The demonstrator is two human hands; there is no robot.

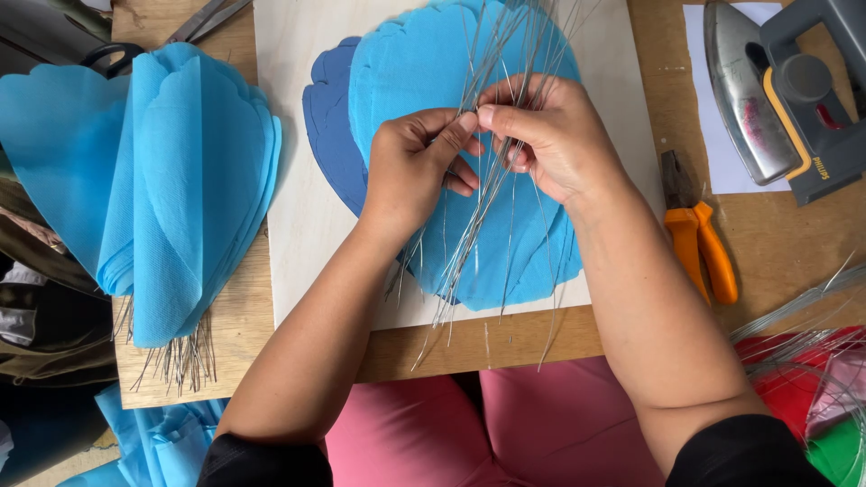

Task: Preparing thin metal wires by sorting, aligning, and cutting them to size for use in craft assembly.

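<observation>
At centre frame we see the left hand (413,167) and the right hand (550,135) meeting over a bundle of thin grey wires (492,171). The left hand pinches a strand between thumb and forefinger; the right hand is closed around the bundle, thumb tip touching the left forefinger. The wires fan upward past the top edge and downward over the worktop (505,343) edge. Beneath them lie scalloped blue fabric petals (415,72) on a pale board (298,207). At left, a stack of folded blue petals (171,189) rests with wire stems protruding. At right we note orange-handled pliers (699,243) and, in the upper right, an iron (785,86).
</observation>
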